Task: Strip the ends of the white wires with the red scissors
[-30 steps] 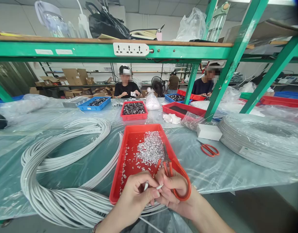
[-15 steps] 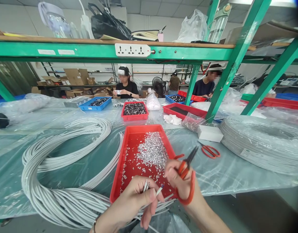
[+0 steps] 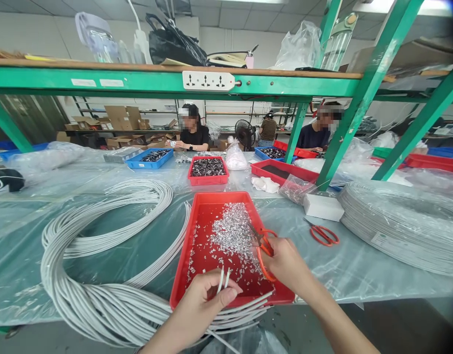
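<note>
My left hand (image 3: 212,295) is closed round a couple of thin white cables (image 3: 223,279), their ends sticking up between thumb and fingers. It is over the front edge of a red tray (image 3: 185,255). In the tray lies a heap of small silvery bits (image 3: 232,228). My right hand (image 3: 283,260) grips orange-handled scissors (image 3: 265,246), whose dark blades point up and left over the heap. More cable ends (image 3: 256,307) of a thick white bundle lie across the tray's front edge, below my left hand.
The coiled white cable bundle (image 3: 60,246) spreads across the left of the table. On the right are a second pair of scissors (image 3: 324,235), a white box (image 3: 323,206) and a big cable coil (image 3: 403,221). A green shelf frame (image 3: 145,83) crosses above. Co-workers sit beyond.
My right hand has turned the scissors from pointing up and right to pointing up and left, over the silvery bits. One cable end with a dark tip no longer shows in my left hand.
</note>
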A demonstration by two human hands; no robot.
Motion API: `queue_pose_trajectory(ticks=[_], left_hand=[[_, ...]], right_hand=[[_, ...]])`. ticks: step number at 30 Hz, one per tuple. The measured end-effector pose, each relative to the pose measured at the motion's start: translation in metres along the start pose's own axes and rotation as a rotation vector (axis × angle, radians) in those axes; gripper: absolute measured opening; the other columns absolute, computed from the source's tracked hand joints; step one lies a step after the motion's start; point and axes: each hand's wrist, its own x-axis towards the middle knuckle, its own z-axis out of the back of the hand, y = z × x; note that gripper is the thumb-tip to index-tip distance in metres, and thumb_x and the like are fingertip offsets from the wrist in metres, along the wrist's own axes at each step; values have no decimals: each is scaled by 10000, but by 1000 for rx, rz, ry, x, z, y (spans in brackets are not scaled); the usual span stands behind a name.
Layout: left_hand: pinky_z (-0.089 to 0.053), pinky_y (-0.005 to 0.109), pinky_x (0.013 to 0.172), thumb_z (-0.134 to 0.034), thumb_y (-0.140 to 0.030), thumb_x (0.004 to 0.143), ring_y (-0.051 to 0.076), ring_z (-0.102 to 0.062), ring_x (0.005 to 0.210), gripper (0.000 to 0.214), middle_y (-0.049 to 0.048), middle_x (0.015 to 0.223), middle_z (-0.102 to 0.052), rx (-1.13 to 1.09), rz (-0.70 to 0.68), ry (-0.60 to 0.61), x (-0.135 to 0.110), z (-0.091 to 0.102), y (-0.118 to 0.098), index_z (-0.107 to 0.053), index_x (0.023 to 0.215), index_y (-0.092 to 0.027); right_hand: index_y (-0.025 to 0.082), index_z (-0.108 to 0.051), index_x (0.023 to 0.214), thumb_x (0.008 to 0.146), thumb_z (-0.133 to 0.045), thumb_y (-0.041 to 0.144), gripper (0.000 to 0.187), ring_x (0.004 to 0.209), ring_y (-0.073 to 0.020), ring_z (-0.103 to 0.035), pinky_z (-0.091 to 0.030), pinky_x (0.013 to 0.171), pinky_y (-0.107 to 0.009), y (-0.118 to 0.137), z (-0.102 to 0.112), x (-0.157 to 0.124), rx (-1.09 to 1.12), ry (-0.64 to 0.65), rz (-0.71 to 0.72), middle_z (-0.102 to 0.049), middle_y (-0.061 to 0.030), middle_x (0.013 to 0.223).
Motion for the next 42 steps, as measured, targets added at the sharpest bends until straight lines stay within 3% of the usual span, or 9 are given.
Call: queue_pose_trajectory(ticks=[3, 5, 9, 16, 20, 28, 33, 37, 42], left_hand=[[-392, 196, 514, -508, -453, 811, 87, -515, 503, 368, -4, 611, -547, -149, 53, 71, -4, 4, 1, -645, 865, -115], [-345, 163, 434, -495, -466, 814, 55, -479, 423, 374, -12, 591, -545, -200, 57, 74, -6, 5, -1, -609, 892, -118], [-162, 120, 277, -515, -501, 786, 3, -267, 258, 359, -46, 504, -546, -280, 66, -6, -10, 2, -11, -481, 906, -165], [-178, 111, 275, -550, -484, 768, -7, -270, 288, 321, -47, 565, -503, -205, 37, -103, -14, -3, -17, -507, 818, -170], [-213, 124, 313, -547, -446, 784, 20, -259, 307, 274, -101, 436, -337, -159, 10, -122, -14, -4, -14, -531, 819, -174], [-324, 156, 451, -702, -294, 666, 57, -398, 464, 178, -44, 541, -450, -85, -116, -323, -13, -5, -18, -618, 638, -139], [-338, 159, 387, -663, -418, 695, 72, -464, 379, 301, -8, 489, -533, -396, -19, -46, -11, 1, -11, -613, 659, -123], [-226, 127, 327, -607, -385, 768, 16, -336, 276, 297, -32, 391, -484, -546, -24, 162, -9, 7, -3, -607, 655, -109], [-156, 126, 280, -617, -387, 763, 1, -235, 259, 276, -64, 407, -426, -636, -40, 205, -10, 10, -5, -594, 686, -122]], right_hand=[[199, -453, 520, 751, -538, 223, 247, 447, -121, -330, -282, 461, -250, -4, 5, -1, -72, 52, 20, -392, 53, 453], [192, -567, 781, 787, -514, 264, 90, 511, -144, -428, -360, 507, -258, -5, 9, -8, -31, 124, 33, -512, 23, 564], [168, -287, 1308, 786, -522, 305, 589, 896, -232, -570, -481, 756, -333, -2, 19, -37, 277, 370, 98, -573, -130, 1073], [204, -411, 1296, 639, -692, 267, 718, 1104, -351, -487, -429, 896, -440, 17, 36, -64, 145, 554, -2, -482, -164, 1271], [183, -423, 1276, 712, -631, 295, 612, 1028, -325, -550, -497, 811, -409, 21, 33, -62, 88, 584, 68, -540, -166, 1203], [206, -373, 1297, 847, -415, 257, 455, 1066, -307, -543, -507, 812, -423, 26, 34, -65, -95, 520, 184, -539, -163, 1222], [182, -427, 1256, 829, -411, 191, 428, 1019, -283, -575, -525, 786, -387, 33, 37, -64, -110, 480, 245, -584, -153, 1164], [212, -424, 1254, 837, -428, 173, 419, 952, -241, -591, -519, 770, -355, 33, 40, -62, -83, 504, 264, -617, -116, 1089], [202, -575, 1045, 826, -496, 220, 234, 686, -171, -561, -474, 605, -271, 29, 37, -53, 91, 471, 202, -613, -51, 772]])
